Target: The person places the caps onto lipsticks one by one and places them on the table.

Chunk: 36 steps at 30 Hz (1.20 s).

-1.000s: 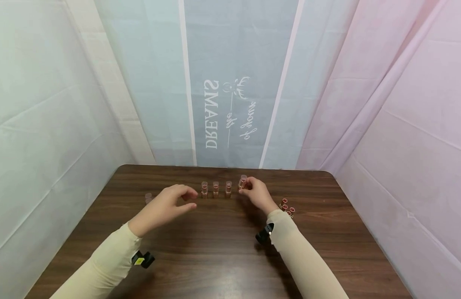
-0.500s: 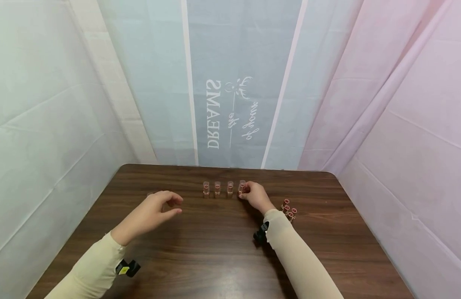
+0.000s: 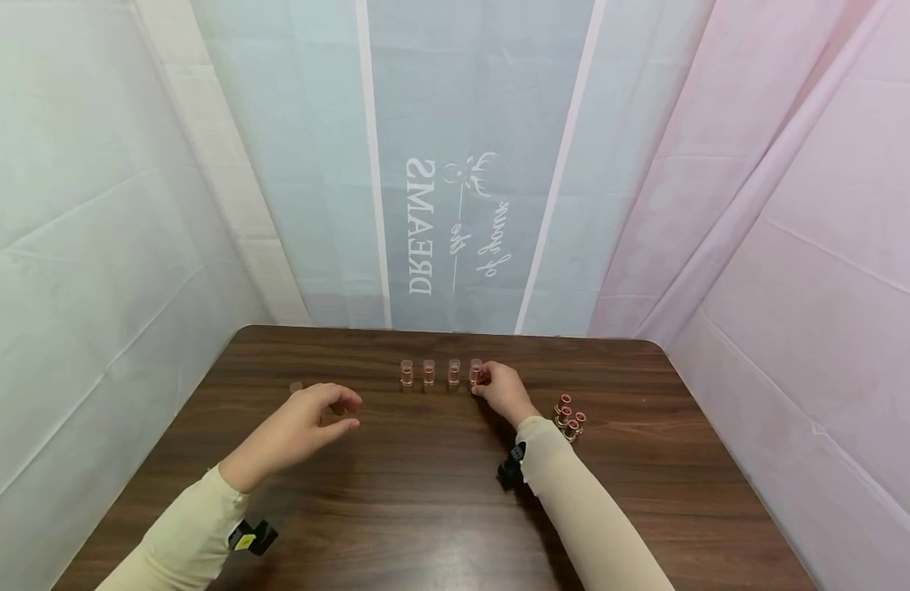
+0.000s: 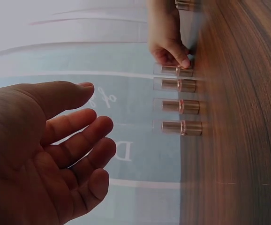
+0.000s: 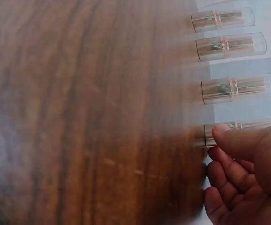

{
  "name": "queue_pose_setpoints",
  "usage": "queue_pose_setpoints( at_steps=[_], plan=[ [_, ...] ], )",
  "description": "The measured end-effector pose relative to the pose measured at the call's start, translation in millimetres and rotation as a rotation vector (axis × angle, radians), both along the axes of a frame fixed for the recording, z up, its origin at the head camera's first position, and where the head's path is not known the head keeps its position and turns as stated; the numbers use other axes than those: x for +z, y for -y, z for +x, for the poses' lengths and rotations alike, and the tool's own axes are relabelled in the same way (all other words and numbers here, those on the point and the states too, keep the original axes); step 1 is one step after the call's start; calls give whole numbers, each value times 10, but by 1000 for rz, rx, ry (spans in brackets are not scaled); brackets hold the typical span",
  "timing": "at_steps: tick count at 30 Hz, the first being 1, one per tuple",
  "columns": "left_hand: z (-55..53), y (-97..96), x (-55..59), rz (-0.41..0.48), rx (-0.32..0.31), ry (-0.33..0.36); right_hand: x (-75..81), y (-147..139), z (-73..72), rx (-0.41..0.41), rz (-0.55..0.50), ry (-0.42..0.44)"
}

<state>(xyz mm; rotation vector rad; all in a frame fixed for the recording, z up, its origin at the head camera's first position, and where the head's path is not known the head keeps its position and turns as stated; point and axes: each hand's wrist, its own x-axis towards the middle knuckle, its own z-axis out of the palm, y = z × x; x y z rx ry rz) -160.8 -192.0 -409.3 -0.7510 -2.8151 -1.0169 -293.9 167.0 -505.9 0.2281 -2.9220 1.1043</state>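
Along the back of the table stands a row of upright rose-gold lipstick tubes with clear caps. My right hand (image 3: 503, 391) pinches the rightmost lipstick tube (image 3: 475, 368) low down, its base at the tabletop; in the right wrist view the thumb (image 5: 222, 131) lies across that base. Three more tubes, the nearest a capped lipstick tube (image 3: 454, 371), line up to the left of it. My left hand (image 3: 299, 427) hovers over the table's left side, fingers loosely curved and holding nothing. A clear cap (image 3: 296, 387) peeks out behind it, mostly hidden.
Several uncapped lipstick tubes (image 3: 566, 413) cluster beside the right forearm. The brown wooden table (image 3: 425, 509) ends at a printed cloth (image 3: 462, 246) behind the row, and pale cloth walls flank it left and right.
The right hand has lowered its lipstick tube from a tilt to upright at the row's right end. My left hand has drawn back to the left, away from the row.
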Motion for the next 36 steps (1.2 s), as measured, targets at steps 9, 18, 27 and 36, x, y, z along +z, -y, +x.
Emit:
queue_pose_setpoints(
  at_steps=[9, 18, 27, 36],
  plan=[
    [53, -6, 34, -39, 13, -19, 654, -128, 310, 61, 53, -73],
    [60, 4, 25, -32, 35, -73, 1247, -357, 839, 82, -12, -307],
    [91, 15, -68, 2, 44, -67, 1156, -671, 1237, 17, -114, -439],
    [88, 168, -108, 44, 130, -110, 977, -910, 1336, -36, -178, -524]
  ],
)
